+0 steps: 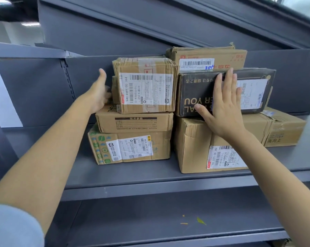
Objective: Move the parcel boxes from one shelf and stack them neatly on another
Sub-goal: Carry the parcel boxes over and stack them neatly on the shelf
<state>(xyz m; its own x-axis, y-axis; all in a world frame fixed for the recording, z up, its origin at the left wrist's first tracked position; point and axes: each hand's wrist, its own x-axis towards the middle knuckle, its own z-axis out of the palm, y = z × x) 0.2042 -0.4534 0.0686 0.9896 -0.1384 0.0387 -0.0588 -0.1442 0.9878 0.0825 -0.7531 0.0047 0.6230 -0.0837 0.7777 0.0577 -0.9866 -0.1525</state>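
Grey steel shelf (150, 177) carries two stacks of parcels side by side. Topmost on the left stack, the taped box (145, 85) stands label forward, roughly cubic with no clear long axis; the black box (225, 91) beside it lies long axis left to right, its print upside down. Left hand (99, 91), fingers spread, touches the taped box's side; right hand (223, 107) presses flat and open on the black box. Stacking looks nearly done, only squaring up left. Below, the lower shelf (150, 220) holds only scraps.
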